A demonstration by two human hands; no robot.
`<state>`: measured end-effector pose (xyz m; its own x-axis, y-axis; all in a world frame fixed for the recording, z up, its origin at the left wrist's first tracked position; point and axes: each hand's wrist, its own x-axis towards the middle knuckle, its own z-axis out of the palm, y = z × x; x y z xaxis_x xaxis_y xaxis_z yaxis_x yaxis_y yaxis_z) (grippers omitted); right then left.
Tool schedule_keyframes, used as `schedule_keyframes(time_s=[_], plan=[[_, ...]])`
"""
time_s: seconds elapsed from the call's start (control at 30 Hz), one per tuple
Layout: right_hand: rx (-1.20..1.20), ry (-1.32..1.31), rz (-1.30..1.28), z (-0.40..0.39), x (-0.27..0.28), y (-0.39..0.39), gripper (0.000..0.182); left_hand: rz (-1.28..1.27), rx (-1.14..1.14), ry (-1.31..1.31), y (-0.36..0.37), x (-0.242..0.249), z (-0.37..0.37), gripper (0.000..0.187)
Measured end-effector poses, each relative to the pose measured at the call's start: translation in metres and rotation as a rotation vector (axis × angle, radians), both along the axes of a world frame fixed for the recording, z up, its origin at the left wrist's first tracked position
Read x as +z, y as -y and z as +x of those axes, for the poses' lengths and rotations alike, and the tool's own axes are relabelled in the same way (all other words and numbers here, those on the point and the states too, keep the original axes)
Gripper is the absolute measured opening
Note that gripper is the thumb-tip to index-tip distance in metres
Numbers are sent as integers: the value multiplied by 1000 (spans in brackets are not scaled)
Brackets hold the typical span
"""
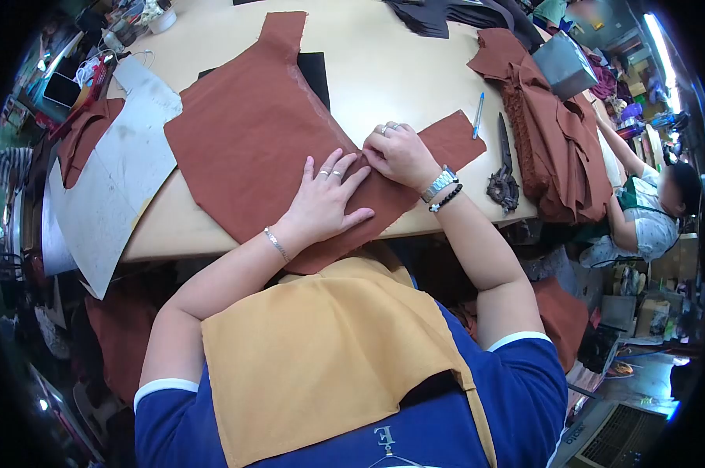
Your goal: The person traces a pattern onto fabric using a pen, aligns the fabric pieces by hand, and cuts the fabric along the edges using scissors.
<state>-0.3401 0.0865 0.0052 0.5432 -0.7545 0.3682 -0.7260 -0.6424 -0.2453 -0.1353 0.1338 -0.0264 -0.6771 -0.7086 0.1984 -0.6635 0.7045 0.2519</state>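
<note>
A rust-brown cut piece of cloth [243, 132] lies across the table in front of me, with a narrow strip at its top and another strip reaching right. Pale chalk-like marks run along its curved edge. My left hand [333, 191] rests on the cloth, palm down with fingers spread. Right beside it, my right hand [399, 156] has its fingertips pinched together on the cloth at the curved edge. Whether a pin or anything small is between those fingertips is hidden.
Right of the cloth lie a blue pen [479, 115], dark scissors [503, 171] and a folded brown fabric pile [555, 148]. A grey-white pattern sheet [110, 171] overhangs the table's left edge. A metal box [564, 66] stands at upper right, near another person [641, 210].
</note>
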Motion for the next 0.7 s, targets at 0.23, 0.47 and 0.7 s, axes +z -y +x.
schedule_keyframes(time_s=[0.23, 0.47, 0.7], plan=[[-163, 142, 72, 9, -8, -3, 7, -2, 3, -2, 0, 2, 0, 70], [-246, 149, 31, -11, -4, -5, 12, 12, 7, 7, -1, 4, 0, 69], [-367, 103, -68, -36, -11, -3, 14, 56, -21, 29, -9, 3, 14, 70]])
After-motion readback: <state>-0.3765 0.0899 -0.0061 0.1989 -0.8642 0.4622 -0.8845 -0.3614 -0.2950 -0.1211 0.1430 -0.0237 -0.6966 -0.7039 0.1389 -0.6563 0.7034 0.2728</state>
